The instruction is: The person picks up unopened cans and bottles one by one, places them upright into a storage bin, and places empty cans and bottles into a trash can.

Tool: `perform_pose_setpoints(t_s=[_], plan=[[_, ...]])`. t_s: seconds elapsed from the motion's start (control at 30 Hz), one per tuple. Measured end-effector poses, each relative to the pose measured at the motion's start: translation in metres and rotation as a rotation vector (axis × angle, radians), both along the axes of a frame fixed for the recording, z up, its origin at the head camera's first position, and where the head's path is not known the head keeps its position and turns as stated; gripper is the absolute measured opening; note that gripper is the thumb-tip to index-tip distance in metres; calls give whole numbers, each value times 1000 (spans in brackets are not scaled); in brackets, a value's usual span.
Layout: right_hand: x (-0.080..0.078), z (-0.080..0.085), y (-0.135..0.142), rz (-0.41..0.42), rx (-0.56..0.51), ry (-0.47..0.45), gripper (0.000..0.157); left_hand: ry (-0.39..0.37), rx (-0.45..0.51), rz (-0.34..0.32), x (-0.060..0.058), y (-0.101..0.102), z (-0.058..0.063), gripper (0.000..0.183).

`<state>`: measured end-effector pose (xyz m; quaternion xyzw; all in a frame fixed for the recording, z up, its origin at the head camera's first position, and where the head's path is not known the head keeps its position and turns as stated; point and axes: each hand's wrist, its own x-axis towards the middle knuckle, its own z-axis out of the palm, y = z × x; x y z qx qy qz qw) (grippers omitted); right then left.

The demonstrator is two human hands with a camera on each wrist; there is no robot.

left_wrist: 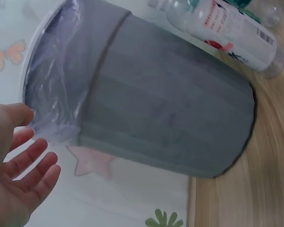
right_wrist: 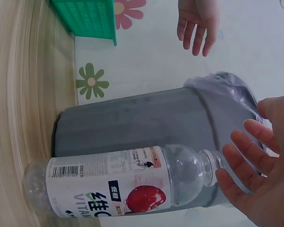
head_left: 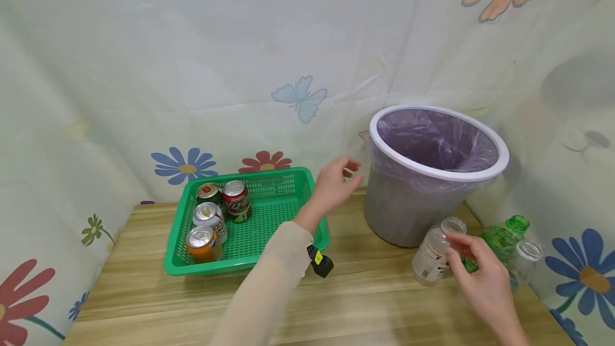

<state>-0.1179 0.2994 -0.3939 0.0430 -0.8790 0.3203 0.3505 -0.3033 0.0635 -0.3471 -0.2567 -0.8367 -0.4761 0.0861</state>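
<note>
My left hand [head_left: 334, 183] is raised over the right edge of the green basket [head_left: 317, 228], its fingers loosely bent and holding nothing. In the left wrist view, the grey bin [left_wrist: 165, 94] with its plastic liner lies just beyond those fingers. My right hand [head_left: 485, 276] hovers beside a clear plastic bottle [right_wrist: 109, 182] with a white fruit label. Its fingertips are right at the neck of this upright, uncapped bottle, and the hand is relaxed and not wrapped round it. Behind the right hand stand a green bottle [head_left: 499, 236] and another clear bottle [head_left: 527, 260], both partly hidden.
Several drink cans, among them an orange can [head_left: 207, 251] and a red can [head_left: 237, 204], stand in the basket's left part. The bin's white rim [head_left: 439, 172] rises behind the bottles. A patterned curtain [head_left: 230, 68] closes off the back and sides of the wooden table [head_left: 355, 303].
</note>
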Motion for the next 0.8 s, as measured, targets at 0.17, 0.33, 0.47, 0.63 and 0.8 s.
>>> perform_pose_setpoints(t_s=[0.17, 0.33, 0.47, 0.63, 0.8], plan=[[5, 2, 3, -57, -14, -30, 31, -84, 126, 32, -1, 12, 11, 20], [9, 3, 7, -112, -44, -36, 29, -152, 233, 82, -1, 26, 23, 22], [13, 3, 10, -157, -75, -60, 27, -248, 352, 153, -3, 38, 33, 22], [15, 2, 13, -213, -111, -81, 27, -384, 507, 217, -8, 50, 41, 19], [18, 0, 15, -251, -144, -124, 28, -503, 603, 215, -14, 54, 48, 20]])
